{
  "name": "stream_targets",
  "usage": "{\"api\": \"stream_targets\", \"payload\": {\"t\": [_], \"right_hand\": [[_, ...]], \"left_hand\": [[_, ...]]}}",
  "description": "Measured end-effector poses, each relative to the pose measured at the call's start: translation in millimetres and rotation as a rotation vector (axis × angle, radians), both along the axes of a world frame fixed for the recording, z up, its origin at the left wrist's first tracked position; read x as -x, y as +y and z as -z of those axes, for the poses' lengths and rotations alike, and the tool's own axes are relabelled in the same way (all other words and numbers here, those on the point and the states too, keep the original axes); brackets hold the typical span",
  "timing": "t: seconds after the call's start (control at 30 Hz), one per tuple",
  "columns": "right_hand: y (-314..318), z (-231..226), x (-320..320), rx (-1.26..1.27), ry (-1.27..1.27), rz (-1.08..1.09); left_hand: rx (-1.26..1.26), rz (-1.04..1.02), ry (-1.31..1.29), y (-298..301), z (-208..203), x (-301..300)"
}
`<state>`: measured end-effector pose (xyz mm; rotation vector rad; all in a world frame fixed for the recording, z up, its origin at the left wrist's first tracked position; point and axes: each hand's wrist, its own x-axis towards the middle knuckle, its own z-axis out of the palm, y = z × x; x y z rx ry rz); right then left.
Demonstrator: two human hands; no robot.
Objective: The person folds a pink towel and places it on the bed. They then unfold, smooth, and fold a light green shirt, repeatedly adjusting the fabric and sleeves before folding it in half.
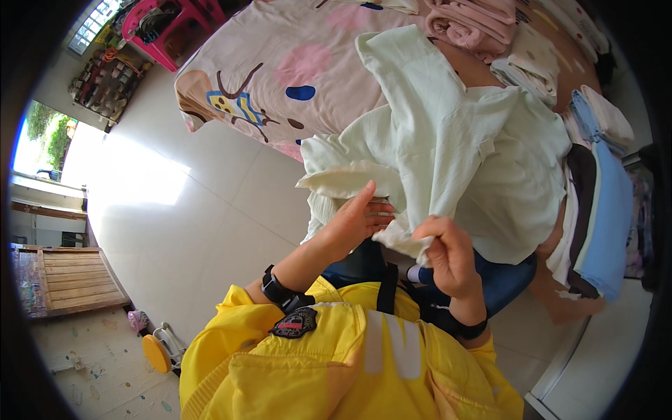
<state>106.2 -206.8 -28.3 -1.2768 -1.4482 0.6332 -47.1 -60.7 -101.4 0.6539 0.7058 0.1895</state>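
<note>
A pale mint-green garment (448,133) lies rumpled over the bed edge and hangs down toward my lap, one long sleeve-like part stretching away from me. My right hand (451,255) is closed, pinching a cream-coloured edge of the cloth between thumb and fingers. Just left of it, my left hand (353,224) touches the garment with thumb raised and fingers apart. Some of its fingertips are partly hidden by the cloth. Whether the garment is inside out I cannot tell.
A bed with a pink patterned sheet (252,63) fills the far side. Folded pink towels (476,24), a folded white cloth (528,66) and light-blue clothes (605,210) lie to the right. A pink plastic chair (168,35) and a wooden crate-like piece (77,280) stand left.
</note>
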Motion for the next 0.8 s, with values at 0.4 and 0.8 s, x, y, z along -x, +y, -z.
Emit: {"api": "stream_targets", "payload": {"t": [0.4,0.8], "right_hand": [[-16,21,-19,0.278,0.149,-0.315],[63,84,-34,-0.166,-0.673,0.009]], "left_hand": [[0.115,-0.09,-0.041,35,-5,37],[0.502,0.027,0.156,12,42,6]]}}
